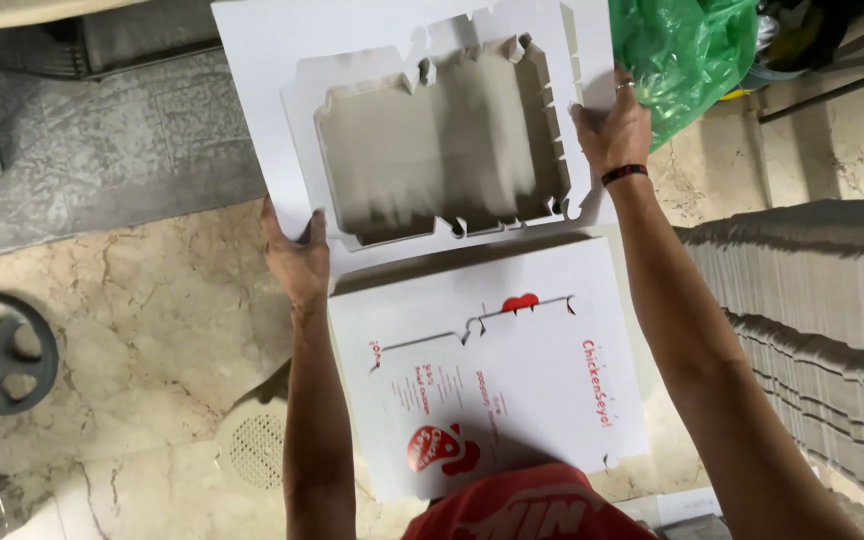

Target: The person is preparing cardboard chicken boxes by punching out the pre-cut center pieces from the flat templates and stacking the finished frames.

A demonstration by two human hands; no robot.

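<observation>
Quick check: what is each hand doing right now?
Left hand: closed on the lower left corner of the white die-cut cardboard sheet.
Right hand: closed on the sheet's right edge.

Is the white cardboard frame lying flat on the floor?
No, both the left hand and right hand hold the white cardboard frame up.

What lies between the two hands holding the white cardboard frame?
Head view: only the frame itself spans from left hand to right hand, its cut-out middle open.
</observation>
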